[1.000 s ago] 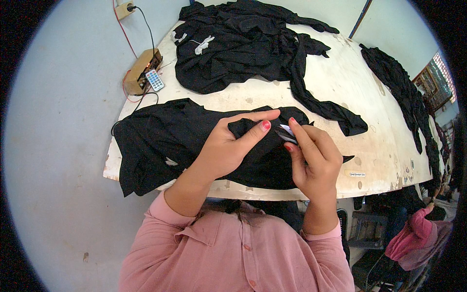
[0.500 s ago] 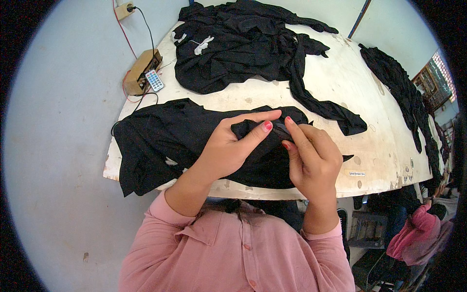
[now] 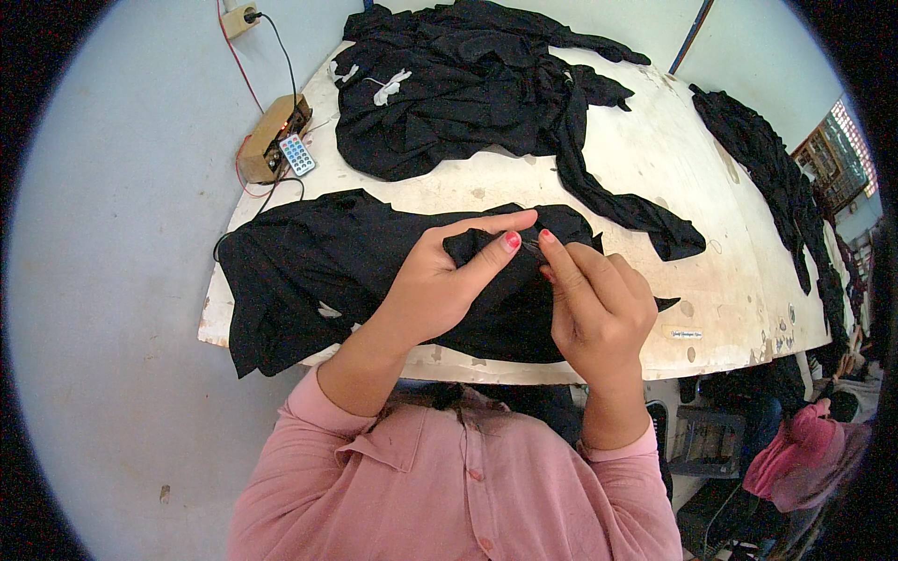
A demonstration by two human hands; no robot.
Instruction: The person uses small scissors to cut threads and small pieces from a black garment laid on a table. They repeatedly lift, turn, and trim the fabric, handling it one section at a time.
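Pale and stained, the table bears black clothes at its far side, and along its near edge, before me, lies the garment, plain matte black, long and softly creased, with a white scrap near its left end. My left hand grips a fold of it between thumb and forefinger, barely parted; my right hand pinches something thin beside that fold, too small to make out.
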